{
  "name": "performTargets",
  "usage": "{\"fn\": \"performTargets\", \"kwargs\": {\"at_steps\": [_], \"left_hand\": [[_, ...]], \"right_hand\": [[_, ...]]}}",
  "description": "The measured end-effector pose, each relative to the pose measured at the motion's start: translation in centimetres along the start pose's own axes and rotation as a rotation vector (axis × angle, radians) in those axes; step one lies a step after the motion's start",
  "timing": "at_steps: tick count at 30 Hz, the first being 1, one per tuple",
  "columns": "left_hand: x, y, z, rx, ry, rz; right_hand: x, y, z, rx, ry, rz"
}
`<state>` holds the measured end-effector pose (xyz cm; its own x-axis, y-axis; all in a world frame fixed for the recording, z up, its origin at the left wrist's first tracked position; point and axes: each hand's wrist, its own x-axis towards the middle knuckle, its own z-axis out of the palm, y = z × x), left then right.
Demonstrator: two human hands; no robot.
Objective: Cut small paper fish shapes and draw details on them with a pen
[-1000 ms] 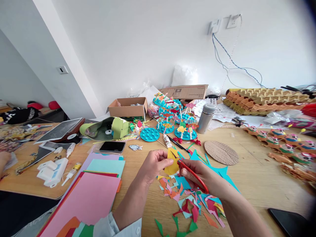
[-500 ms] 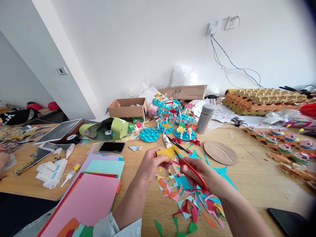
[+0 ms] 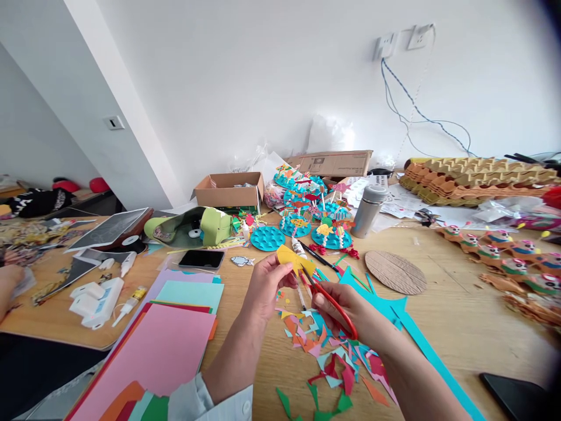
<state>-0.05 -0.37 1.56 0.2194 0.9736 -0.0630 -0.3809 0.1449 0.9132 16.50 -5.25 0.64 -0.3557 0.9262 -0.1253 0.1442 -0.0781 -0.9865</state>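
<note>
My left hand (image 3: 272,279) pinches a piece of yellow paper (image 3: 289,257) above the table. Red-handled scissors (image 3: 337,309) are gripped in my right hand (image 3: 340,307), their blades at the yellow paper's right side, where a cut parts it. Below my hands lie many coloured paper scraps (image 3: 346,374), orange, pink, red, green and blue. Just beyond the yellow paper are a white glue bottle (image 3: 298,248) and a black pen (image 3: 319,255). A larger blue paper piece (image 3: 385,304) lies partly behind my right wrist.
Stacked coloured paper (image 3: 179,345) lies at left, near a phone (image 3: 201,259). Behind stand blue discs with paper fish (image 3: 324,233), a steel flask (image 3: 369,211) and a cardboard box (image 3: 230,192). A cardboard oval (image 3: 395,272) and panda figures (image 3: 517,266) are at right. Another person's hand (image 3: 11,283) shows far left.
The yellow paper has been turned and the scissors' blades have moved left into it. My right hand has shifted slightly left. The view has shifted a little.
</note>
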Motion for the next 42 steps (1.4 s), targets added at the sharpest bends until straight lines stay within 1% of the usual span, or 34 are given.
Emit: {"fn": "performTargets", "kwargs": {"at_steps": [4,9,13,17,20,25,28,33,38,42], "left_hand": [[0.05,-0.22,-0.07,0.028,-0.016,-0.032],[0.02,-0.3,-0.03,0.081,-0.099,-0.011],[0.08,-0.36,-0.16,0.108,-0.075,-0.009],[0.09,-0.3,-0.19,0.139,-0.052,-0.005],[0.06,-0.15,-0.14,0.173,-0.065,0.017],[0.02,0.13,-0.2,0.205,-0.071,-0.021],[0.04,0.23,-0.33,0.209,-0.084,-0.02],[0.09,0.26,-0.5,0.213,-0.12,-0.006],[0.15,0.15,-0.76,0.212,-0.168,-0.038],[0.24,0.06,-0.87,0.2,-0.176,-0.047]], "right_hand": [[0.13,0.13,-0.01,0.007,0.007,0.009],[0.11,-0.04,0.04,-0.008,0.005,0.003],[-0.01,-0.28,0.1,-0.02,-0.026,0.011],[-0.19,-0.33,-0.01,-0.033,-0.057,-0.036],[-0.29,-0.21,-0.15,-0.038,-0.084,-0.065],[-0.31,0.11,-0.45,-0.049,-0.119,-0.07],[-0.34,0.13,-0.59,-0.046,-0.133,-0.061],[-0.43,-0.11,-0.56,-0.051,-0.135,-0.047],[-0.28,0.08,-0.49,-0.037,-0.121,-0.014],[-0.18,0.32,-0.47,-0.029,-0.111,-0.008]]}}
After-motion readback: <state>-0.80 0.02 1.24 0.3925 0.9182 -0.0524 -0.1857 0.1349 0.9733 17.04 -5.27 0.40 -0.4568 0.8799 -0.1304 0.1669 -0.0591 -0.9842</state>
